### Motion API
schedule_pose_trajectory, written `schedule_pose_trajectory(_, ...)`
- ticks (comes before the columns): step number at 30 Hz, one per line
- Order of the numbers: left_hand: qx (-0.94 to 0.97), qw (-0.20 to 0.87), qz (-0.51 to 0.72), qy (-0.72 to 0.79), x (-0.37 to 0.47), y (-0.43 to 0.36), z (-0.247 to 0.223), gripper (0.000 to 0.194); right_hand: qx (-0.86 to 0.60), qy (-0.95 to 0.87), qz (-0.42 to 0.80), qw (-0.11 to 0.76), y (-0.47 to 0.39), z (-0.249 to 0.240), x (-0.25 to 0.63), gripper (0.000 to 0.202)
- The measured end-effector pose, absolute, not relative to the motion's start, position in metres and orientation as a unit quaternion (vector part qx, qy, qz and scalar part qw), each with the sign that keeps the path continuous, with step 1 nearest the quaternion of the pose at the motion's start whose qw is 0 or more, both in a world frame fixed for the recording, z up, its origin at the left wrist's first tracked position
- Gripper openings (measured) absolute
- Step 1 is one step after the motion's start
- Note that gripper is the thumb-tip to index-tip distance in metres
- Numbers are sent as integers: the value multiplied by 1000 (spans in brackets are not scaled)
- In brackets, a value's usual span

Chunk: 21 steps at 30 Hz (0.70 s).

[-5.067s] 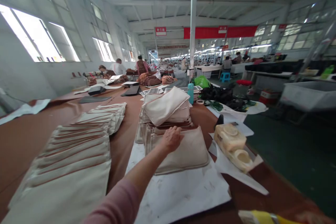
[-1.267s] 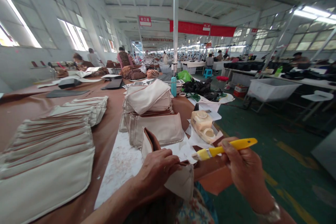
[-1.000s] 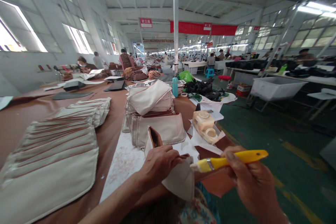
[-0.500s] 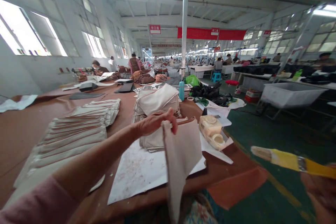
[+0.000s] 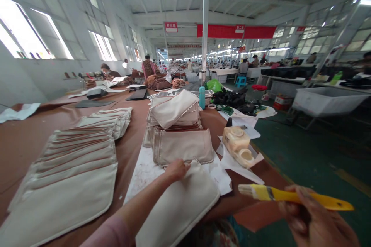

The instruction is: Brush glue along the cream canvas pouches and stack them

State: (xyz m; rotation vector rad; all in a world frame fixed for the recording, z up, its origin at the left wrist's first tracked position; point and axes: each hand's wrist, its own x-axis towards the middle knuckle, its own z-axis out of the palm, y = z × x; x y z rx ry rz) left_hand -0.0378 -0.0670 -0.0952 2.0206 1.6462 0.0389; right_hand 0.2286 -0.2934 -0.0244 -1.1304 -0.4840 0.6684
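Observation:
My left hand is closed on the upper edge of a pale beige fabric panel, which slopes over the near table edge. In my right hand is a paintbrush with a yellow handle, its pale bristles pointing left. Just beyond the left hand stands a stack of similar panels. A white paper sheet, stained in places, lies partly under the stack and the held panel. To the right of the stack sits a cut-open plastic container with a yellowish coating.
Overlapping panels fan out along the left of the brown-covered table. A blue bottle and a dark heap of material are farther back. A white tub stands on the right. Other people work in the distance.
My left hand has moved down and nearer with the panel, which was hanging upright and now lies slanted. The paintbrush and right hand have come further into view, leftward.

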Motion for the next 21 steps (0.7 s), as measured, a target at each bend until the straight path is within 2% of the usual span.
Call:
schedule_pose_trajectory(3, 727, 264, 47, 632, -22, -66, -112, 41, -514, -175, 350, 763, -286, -35, 227, 38)
schedule_pose_trajectory(7, 738, 308, 99, 592, -14, -72, -111, 38, -498, -163, 362, 771, -269, -48, 226, 41)
schedule_pose_trajectory(13, 765, 405, 167, 472, -15, -111, -72, 32, -479, -272, 321, 770, -236, -48, 220, 41)
schedule_pose_trajectory(17, 739, 511, 204, 389, -17, -141, -43, 32, -525, -365, 302, 707, -219, -46, 211, 49)
schedule_pose_trajectory(21, 731, 556, 197, 344, -17, -155, -29, 34, -570, -405, 227, 679, -218, -41, 215, 52)
